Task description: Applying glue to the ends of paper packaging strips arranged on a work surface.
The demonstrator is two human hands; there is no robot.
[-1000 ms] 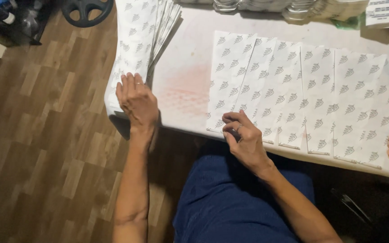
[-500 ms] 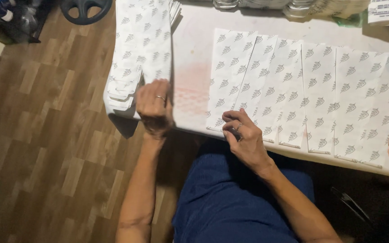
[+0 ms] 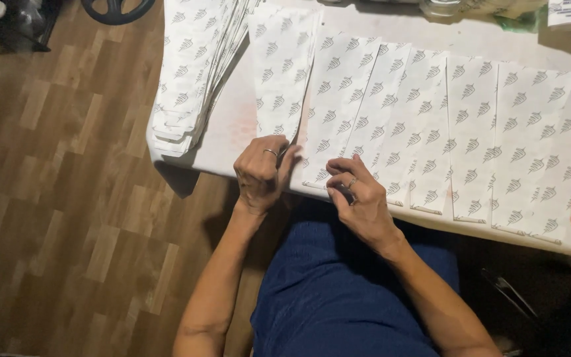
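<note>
White table (image 3: 232,142) filled the far and right part of the view; wood-plank floor (image 3: 54,198) lay to the left. Person seated at the near edge, blue garment (image 3: 338,291) over the lap.

Row of white printed sheets (image 3: 497,125) lay flat side by side across the table, overlapping at their long edges, running from centre to far right. Each carried a repeated grey leaf-like mark.

Stack of the same sheets (image 3: 190,73) sat at the far left corner of the table, fanned, its near end overhanging the table's left edge.

One sheet (image 3: 282,66) lay at the left end of the row, slightly tilted, its right edge over the next sheet.

Left hand (image 3: 260,173) rested on the near end of that sheet, ring on one finger, fingers curled down and pressing; nothing clamped that I could see.

Right hand (image 3: 358,201) lay just right of it, at the near edge of the row, fingertips bunched together on a sheet's edge. Whether it pinched the paper, could not tell.

Dark round object (image 3: 117,8) on the floor, far left.
</note>
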